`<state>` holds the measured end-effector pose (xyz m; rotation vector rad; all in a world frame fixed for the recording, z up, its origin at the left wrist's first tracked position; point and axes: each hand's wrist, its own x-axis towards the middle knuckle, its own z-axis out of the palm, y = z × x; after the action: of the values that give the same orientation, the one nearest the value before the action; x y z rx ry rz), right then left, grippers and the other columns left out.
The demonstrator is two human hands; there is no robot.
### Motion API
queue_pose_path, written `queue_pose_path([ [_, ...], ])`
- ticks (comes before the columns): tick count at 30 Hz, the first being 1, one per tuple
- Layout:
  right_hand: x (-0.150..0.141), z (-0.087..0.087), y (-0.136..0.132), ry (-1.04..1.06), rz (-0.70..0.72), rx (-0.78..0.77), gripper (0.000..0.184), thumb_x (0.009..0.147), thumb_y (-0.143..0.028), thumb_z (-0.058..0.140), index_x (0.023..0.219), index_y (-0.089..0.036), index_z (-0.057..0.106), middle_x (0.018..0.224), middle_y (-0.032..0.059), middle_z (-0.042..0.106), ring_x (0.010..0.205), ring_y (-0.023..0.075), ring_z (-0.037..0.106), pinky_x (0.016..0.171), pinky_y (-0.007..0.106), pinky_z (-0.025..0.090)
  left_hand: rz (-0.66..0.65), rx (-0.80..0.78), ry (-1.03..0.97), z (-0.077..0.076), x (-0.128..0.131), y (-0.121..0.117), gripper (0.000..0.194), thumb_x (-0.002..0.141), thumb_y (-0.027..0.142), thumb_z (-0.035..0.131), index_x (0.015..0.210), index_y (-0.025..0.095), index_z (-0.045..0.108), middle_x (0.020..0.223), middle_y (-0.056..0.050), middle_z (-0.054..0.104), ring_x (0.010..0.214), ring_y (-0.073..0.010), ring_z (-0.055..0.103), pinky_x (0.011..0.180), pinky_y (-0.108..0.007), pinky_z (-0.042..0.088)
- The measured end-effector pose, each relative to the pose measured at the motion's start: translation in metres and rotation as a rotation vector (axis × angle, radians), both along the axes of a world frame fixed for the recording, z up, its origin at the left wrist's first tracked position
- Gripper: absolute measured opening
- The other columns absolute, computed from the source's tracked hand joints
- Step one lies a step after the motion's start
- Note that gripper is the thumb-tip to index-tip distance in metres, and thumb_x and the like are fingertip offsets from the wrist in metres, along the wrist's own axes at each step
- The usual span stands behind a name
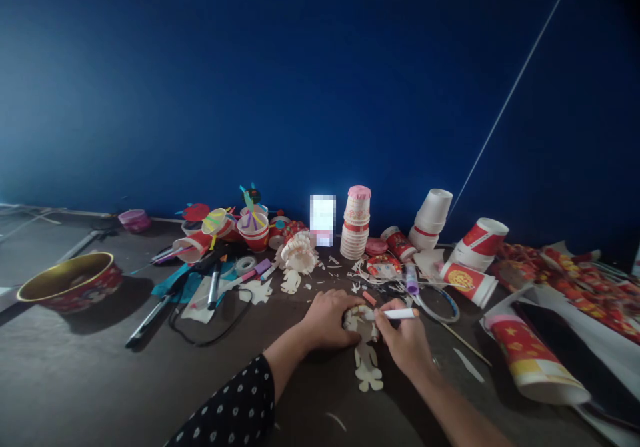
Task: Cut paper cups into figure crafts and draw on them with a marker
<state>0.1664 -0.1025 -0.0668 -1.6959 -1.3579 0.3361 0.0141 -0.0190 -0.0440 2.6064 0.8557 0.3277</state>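
Observation:
A cream paper cutout figure (369, 363) lies on the dark table, with legs or petals spread toward me and a curled, frilly upper part. My left hand (331, 319) grips this upper part from the left, its fingers curved around the edge. In my right hand (407, 340) is a white marker (400, 313) with an orange end, pinched between thumb and fingers. Its tip meets the curled part; the exact contact is too small to make out. A small orange-red marker cap (369, 297) lies just beyond my hands.
Behind stand a tall stack of paper cups (355, 233), a frilled paper piece (299, 250) and a bright blurred screen (323, 219). At left are a gold-lined pan (75, 283) and a black pen (153, 317). A red cup (533, 360) and a dark phone (575, 353) lie right.

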Motion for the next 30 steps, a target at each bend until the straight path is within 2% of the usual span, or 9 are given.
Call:
queue_pose_path([
  [23,-0.0031,0.006,-0.0011,-0.03,0.024,-0.025,0.019,0.076,-0.036,0.048,0.066,-0.019,0.051,0.047,-0.0005,0.058,0.045,0.015,0.054,0.046,0.022,0.038,-0.003,0.015,-0.009,-0.0017,0.0003,0.0006,0.058,0.054,0.04,0.065,0.11,0.034,0.051,0.102,0.0,0.058,0.092,-0.0222,0.052,0.083,-0.035,0.037],
  [30,-0.0017,0.0039,-0.0008,-0.031,-0.012,-0.013,0.022,0.077,-0.038,0.047,0.066,-0.019,0.051,0.046,0.0001,0.058,0.044,0.0154,0.054,0.043,0.022,0.036,-0.008,0.01,-0.006,-0.0007,-0.0002,0.0006,0.059,0.055,0.041,0.064,0.111,0.034,0.05,0.102,0.001,0.058,0.093,-0.0226,0.051,0.084,-0.035,0.036],
])
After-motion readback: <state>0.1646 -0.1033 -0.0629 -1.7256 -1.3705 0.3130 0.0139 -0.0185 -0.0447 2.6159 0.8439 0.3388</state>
